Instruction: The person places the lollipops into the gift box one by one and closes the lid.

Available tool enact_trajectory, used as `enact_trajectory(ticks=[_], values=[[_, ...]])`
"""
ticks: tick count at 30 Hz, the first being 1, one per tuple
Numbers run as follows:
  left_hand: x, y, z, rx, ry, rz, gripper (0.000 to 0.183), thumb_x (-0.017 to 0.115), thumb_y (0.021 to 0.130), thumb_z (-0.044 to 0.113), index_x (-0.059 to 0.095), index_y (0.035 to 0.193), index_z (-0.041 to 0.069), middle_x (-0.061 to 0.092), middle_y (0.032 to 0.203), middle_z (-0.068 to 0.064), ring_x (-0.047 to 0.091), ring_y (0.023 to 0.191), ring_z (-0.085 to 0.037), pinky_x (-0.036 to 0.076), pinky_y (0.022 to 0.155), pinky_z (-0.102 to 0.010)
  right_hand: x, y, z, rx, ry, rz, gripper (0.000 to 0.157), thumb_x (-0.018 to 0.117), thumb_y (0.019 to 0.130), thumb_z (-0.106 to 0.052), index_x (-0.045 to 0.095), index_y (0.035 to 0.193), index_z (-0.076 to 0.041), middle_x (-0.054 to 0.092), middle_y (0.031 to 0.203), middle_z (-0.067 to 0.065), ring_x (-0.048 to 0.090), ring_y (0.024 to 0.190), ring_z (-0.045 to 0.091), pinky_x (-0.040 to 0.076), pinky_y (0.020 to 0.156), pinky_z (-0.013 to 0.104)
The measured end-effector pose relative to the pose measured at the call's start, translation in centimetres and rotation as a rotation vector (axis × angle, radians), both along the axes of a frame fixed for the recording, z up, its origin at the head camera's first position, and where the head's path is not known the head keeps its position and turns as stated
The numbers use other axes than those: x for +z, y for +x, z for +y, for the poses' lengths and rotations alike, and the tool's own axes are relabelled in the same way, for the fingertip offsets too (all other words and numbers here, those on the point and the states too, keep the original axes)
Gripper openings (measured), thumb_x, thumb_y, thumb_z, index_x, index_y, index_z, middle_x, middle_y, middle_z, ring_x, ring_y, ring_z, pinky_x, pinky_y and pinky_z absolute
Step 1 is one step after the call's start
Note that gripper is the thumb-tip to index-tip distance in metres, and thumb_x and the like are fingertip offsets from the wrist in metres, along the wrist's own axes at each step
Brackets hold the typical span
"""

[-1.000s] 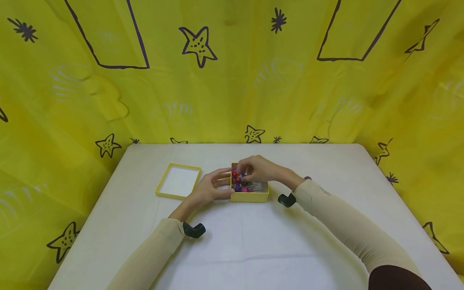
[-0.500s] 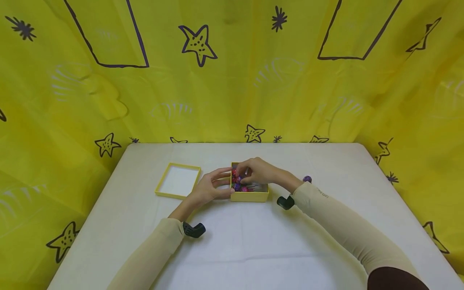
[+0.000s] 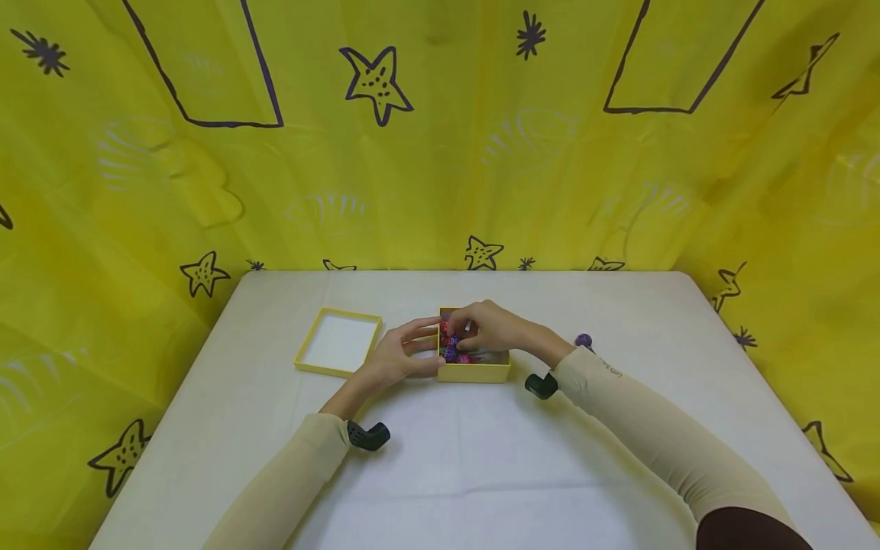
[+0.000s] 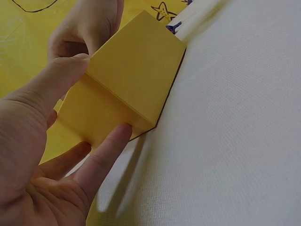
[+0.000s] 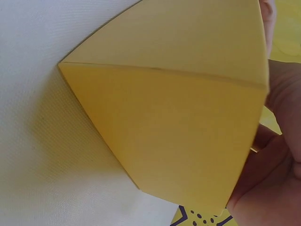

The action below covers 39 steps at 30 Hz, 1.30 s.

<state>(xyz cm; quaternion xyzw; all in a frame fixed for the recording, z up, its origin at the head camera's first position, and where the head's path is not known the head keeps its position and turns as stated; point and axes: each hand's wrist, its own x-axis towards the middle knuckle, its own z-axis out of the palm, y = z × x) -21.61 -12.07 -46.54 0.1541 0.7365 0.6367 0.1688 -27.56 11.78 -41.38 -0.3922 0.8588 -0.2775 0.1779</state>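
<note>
A yellow box (image 3: 474, 373) stands on the table with several lollipops (image 3: 451, 354) in it, their round wrapped heads red, pink and purple. The left hand (image 3: 399, 357) is at the box's left side, thumb at the near corner, straight fingers against the wall. Over the box, the right hand (image 3: 490, 324) reaches in with curled fingers and thumb around a lollipop; a bit of white stick shows between them, and its head is mostly hidden. The wrist views show the box's outer walls, not its inside. Right of the box lies a loose purple lollipop (image 3: 583, 340), partly behind the right sleeve.
A yellow-rimmed box lid (image 3: 339, 343) with a white inside lies to the left of the left hand. White cloth covers the table (image 3: 440, 458). Yellow curtain (image 3: 440, 153) with drawn starfish rises behind the table and at both sides.
The right hand has shifted very slightly down and left within the box. More of the loose purple lollipop shows beyond the right sleeve. The left hand, box and lid keep their places.
</note>
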Motion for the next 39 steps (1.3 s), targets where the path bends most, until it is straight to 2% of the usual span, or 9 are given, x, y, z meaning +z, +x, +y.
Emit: enact_trajectory(ticks=[11,18,23,26,32,36,39], values=[[0.2,0.1,0.0,-0.004,0.013,-0.006,0.077,0.083,0.088,0.010,0.047,0.154,0.021,0.050,0.152,-0.015,0.053,0.137,-0.034,0.052,0.105,-0.042,0.2,0.2,0.2,0.013,-0.005,0.022,0.018,0.078,0.092,-0.009,0.072,0.109,-0.011,0.071,0.101,0.001,0.065,0.091,0.018,0.058,0.083,0.030],[0.2,0.3,0.0,-0.005,0.013,-0.012,0.076,0.083,0.088,0.012,0.047,0.154,0.021,0.049,0.153,-0.016,0.053,0.137,-0.035,0.052,0.104,-0.041,0.5,0.3,0.4,0.048,-0.008,0.000,0.028,0.077,0.093,-0.007,0.069,0.120,-0.008,0.072,0.107,0.003,0.066,0.093,0.019,0.058,0.085,0.030],[0.1,0.3,0.0,-0.003,0.009,-0.016,0.077,0.083,0.088,0.012,0.046,0.155,0.021,0.048,0.153,-0.016,0.053,0.137,-0.035,0.052,0.104,-0.041,1.0,0.5,0.8,0.043,0.012,0.006,0.035,0.078,0.092,-0.009,0.068,0.126,-0.008,0.071,0.111,0.002,0.067,0.095,0.017,0.058,0.086,0.029],[0.0,0.2,0.0,-0.001,0.012,-0.014,0.078,0.083,0.087,0.011,0.046,0.155,0.019,0.048,0.154,-0.016,0.053,0.136,-0.035,0.052,0.105,-0.041,1.4,0.6,1.2,0.038,0.016,0.013,0.038,0.079,0.092,-0.011,0.067,0.128,-0.010,0.071,0.114,0.003,0.067,0.097,0.018,0.058,0.088,0.032],[0.1,0.2,0.1,0.003,0.005,-0.013,0.077,0.083,0.088,0.011,0.046,0.155,0.019,0.047,0.155,-0.015,0.053,0.136,-0.035,0.051,0.105,-0.041,2.4,1.0,2.4,0.024,0.001,0.053,0.043,0.080,0.091,-0.015,0.066,0.132,-0.010,0.069,0.122,0.010,0.065,0.106,0.032,0.057,0.091,0.042],[0.2,0.2,0.1,0.008,-0.001,-0.020,0.078,0.084,0.088,0.013,0.046,0.155,0.019,0.047,0.155,-0.014,0.053,0.136,-0.034,0.051,0.105,-0.042,3.0,1.3,3.6,-0.007,0.001,0.083,0.046,0.080,0.091,-0.017,0.065,0.133,-0.010,0.068,0.120,0.013,0.064,0.105,0.035,0.056,0.088,0.044],[0.3,0.2,0.1,0.010,-0.003,-0.022,0.079,0.084,0.087,0.014,0.045,0.156,0.018,0.048,0.155,-0.014,0.053,0.136,-0.034,0.051,0.105,-0.042,3.3,1.5,4.6,-0.024,-0.009,0.109,0.045,0.081,0.090,-0.017,0.065,0.131,-0.010,0.069,0.118,0.009,0.064,0.101,0.033,0.056,0.086,0.047]])
